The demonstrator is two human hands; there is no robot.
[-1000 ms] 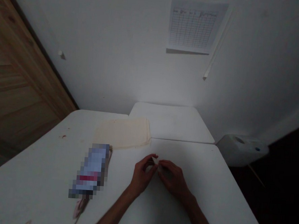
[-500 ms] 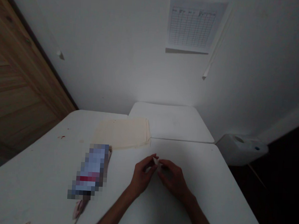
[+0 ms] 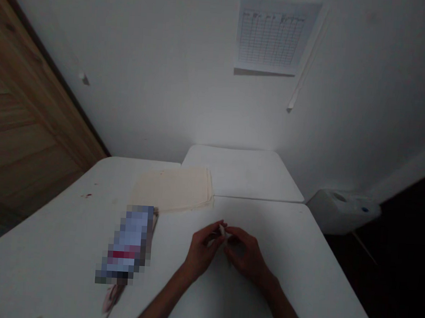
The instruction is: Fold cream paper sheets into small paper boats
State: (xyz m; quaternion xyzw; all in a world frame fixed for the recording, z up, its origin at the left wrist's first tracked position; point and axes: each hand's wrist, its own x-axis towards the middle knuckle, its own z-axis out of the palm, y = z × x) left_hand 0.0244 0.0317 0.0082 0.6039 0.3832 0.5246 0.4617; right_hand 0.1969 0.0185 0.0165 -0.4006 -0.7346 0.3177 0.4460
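Pale scrap (image 3: 222, 230) is sitting over the table (image 3: 261, 296), pinched between the left hand's (image 3: 202, 247) nearly closed fingertips; the right hand (image 3: 248, 254) is curling beside it, its grip unclear. Tabletop is stretching rightward to the table's edge. Past that edge, a white box (image 3: 342, 215) is standing, contents hidden. Leftward, thin sheets (image 3: 174, 188) are lying flat.

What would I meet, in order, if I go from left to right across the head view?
Wooden panel, pixelated blue item, left hand, small pale piece at the fingertips, right hand, white container.
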